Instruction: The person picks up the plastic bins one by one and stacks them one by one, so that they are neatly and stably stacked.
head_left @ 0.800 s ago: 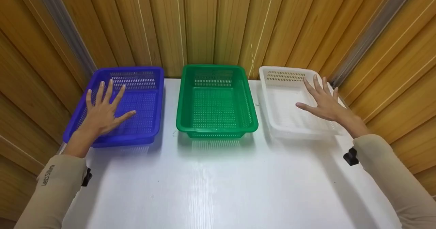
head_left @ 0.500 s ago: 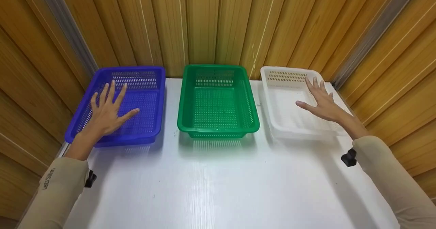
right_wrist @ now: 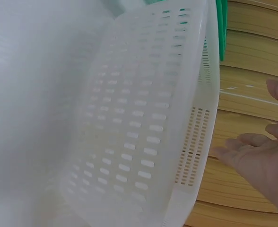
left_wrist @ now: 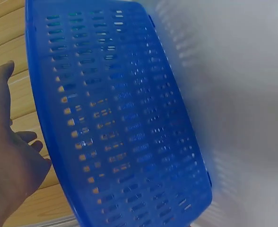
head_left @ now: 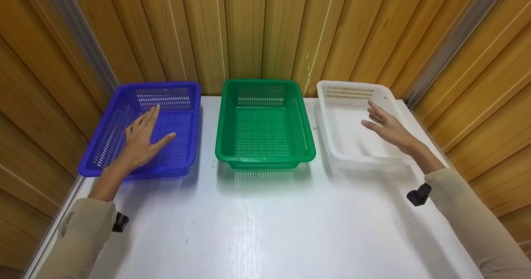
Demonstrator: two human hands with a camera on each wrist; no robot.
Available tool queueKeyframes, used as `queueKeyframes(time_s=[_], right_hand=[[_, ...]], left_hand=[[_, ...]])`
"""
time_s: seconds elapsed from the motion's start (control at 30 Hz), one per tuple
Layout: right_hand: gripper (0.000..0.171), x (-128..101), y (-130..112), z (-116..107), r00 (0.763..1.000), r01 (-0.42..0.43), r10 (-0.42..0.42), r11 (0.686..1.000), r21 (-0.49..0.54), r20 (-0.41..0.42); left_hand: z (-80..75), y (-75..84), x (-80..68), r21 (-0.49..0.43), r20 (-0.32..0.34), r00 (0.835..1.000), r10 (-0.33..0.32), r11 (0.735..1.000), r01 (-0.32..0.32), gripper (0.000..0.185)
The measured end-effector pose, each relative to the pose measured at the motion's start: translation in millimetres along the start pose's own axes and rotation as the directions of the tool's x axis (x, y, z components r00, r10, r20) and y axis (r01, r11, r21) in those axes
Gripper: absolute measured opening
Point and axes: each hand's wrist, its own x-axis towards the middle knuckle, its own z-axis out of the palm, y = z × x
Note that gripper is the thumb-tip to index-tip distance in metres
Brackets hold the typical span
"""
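Note:
Over the blue-purple plastic basket (head_left: pixel 174 138) at the left, my left hand (head_left: pixel 141 144) hovers with its thumb held out from the fingers. It holds nothing. In the left wrist view that hand (left_wrist: pixel 11 151) shows beyond the basket's rim, above its near wall. My right hand (head_left: pixel 388 127) hangs over the white basket (head_left: pixel 344 125) at the right, thumb apart and fingers loosely bent, also holding nothing. The right wrist view shows the hand (right_wrist: pixel 262 146) raised past the white rim. Between the two stands a green basket (head_left: pixel 261 133), with neither hand near it.
All three baskets stand in a row on a white table (head_left: pixel 249 229), near its back. Wood-patterned panels (head_left: pixel 265 30) rise behind and at both sides. Grey metal strips (head_left: pixel 456 42) run up the two corners.
Both hands have turned from spread, palm-down poses. Their fingers have drawn together and bend more. The left hand has shifted slightly right. The baskets have stayed in place.

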Motion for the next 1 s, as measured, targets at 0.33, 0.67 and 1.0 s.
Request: queueKeyframes(time_s=[0.33,0.67,1.0], right_hand=[[0.076,-0.7,-11.5,20.7,1.0,-0.022,0.022,0.98,0.2,0.006],[0.072,-1.6,-34.7,45.9,0.999,-0.032,0.02,0.935,0.354,0.038],[0.07,-3.7,-40.0,66.7,0.991,-0.047,-0.003,0.926,0.374,0.133]], left_hand=[[17.1,26.2,-0.9,-0.244,0.028,0.998,-0.053,0.968,0.058,0.09],[40.9,59.5,3.3,-0.453,0.031,0.999,-0.017,0.891,0.029,0.082],[63.5,84.0,6.4,-0.578,0.109,0.994,-0.01,0.813,0.072,0.079]])
